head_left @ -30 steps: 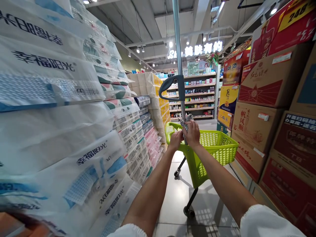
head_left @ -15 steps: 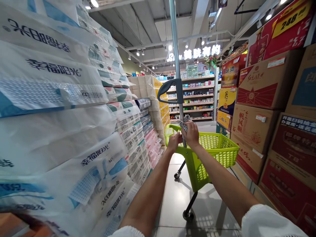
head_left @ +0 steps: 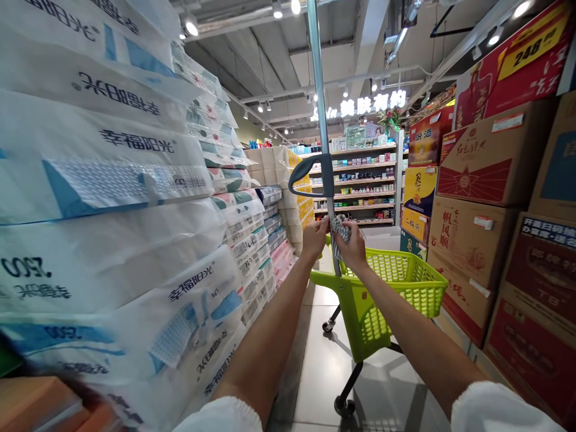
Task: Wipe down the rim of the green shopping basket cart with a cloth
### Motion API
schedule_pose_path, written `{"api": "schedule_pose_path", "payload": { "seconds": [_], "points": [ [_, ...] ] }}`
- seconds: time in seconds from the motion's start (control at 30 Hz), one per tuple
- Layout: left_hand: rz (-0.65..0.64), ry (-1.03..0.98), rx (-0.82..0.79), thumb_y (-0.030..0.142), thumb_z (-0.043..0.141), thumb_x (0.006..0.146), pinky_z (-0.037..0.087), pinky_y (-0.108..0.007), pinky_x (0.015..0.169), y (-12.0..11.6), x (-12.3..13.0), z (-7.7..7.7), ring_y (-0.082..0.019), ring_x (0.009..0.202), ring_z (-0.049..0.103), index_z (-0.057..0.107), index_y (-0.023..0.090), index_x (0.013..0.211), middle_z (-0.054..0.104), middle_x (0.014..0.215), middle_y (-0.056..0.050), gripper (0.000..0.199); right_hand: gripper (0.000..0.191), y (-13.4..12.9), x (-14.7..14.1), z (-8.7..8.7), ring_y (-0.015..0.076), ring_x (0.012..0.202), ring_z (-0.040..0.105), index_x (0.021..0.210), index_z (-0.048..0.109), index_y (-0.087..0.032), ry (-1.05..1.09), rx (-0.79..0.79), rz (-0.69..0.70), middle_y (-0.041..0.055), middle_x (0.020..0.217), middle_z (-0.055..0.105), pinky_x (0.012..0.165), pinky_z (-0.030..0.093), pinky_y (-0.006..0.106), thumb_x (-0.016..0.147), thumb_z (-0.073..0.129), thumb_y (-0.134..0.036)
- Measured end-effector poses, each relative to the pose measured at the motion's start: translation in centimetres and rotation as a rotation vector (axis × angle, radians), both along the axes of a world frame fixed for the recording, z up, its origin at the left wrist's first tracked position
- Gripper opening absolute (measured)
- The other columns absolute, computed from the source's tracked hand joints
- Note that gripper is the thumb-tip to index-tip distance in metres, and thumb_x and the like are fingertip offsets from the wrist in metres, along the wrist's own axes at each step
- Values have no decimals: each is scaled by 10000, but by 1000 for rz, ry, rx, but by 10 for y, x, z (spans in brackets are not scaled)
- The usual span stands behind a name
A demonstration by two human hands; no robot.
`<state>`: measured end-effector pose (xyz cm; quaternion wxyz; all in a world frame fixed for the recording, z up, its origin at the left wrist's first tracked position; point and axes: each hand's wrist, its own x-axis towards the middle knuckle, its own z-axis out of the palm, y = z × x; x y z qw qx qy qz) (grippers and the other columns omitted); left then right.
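A metal pole (head_left: pixel 320 78) with a dark grey handle (head_left: pixel 327 175) rises above a lime green wheeled basket (head_left: pixel 407 270). A grey-and-white patterned cloth (head_left: pixel 341 228) is bunched against the pole below that handle. My right hand (head_left: pixel 354 246) grips the cloth from the right, fingers closed. On the pole's left side my left hand (head_left: pixel 315 238) is closed in a pinch at the cloth's edge; its fingertips are partly hidden by the pole.
Tall stacks of wrapped tissue packs (head_left: pixel 135 240) line the left side. Cardboard cartons (head_left: pixel 477 234) are piled along the right. Stocked shelves (head_left: pixel 364 180) stand ahead, beyond the basket on the tiled floor (head_left: pixel 315 366).
My left hand has moved up along the pole to the level of the cloth. More of the cloth shows between my hands. The view has shifted slightly to the left.
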<state>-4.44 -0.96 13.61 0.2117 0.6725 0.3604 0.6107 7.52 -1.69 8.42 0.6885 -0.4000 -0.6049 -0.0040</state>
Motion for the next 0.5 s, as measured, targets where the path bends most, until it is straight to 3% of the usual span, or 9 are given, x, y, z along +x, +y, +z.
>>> {"api": "schedule_pose_path", "payload": {
  "seconds": [0.1,0.17,0.23,0.4,0.5],
  "points": [
    [84,84,4,485,446,860,440,-248,611,-4,-4,2,-158,635,600,607,161,577,592,552,-20,459,254,6,-4,51,224,948,540,1015,524,-228,24,68,1,50,1016,615,823,422,348,832,530,-405],
    [113,115,-10,459,437,864,422,-243,579,-5,-6,1,-150,599,577,569,166,532,560,516,-17,462,212,8,-5,66,215,921,533,954,527,-227,15,90,-3,43,971,607,819,416,340,822,525,-393],
    [102,101,-30,439,438,864,416,-238,564,-5,-6,-1,-140,578,561,557,168,526,542,507,-15,449,183,7,-4,58,207,907,531,918,526,-227,-6,88,23,37,950,600,812,413,332,812,518,-376],
    [60,6,-45,419,465,864,439,-234,583,-7,-3,-7,-122,578,546,573,174,563,531,521,0,404,216,-3,2,5,203,841,551,923,543,-226,-48,-94,90,22,906,615,741,421,315,761,557,-367],
    [64,-8,-38,432,474,864,453,-237,600,-14,0,-14,-131,609,559,577,173,565,523,512,6,409,289,-6,7,12,199,811,575,973,560,-226,-23,-158,111,23,913,639,728,432,314,734,597,-384]
  ]
}}
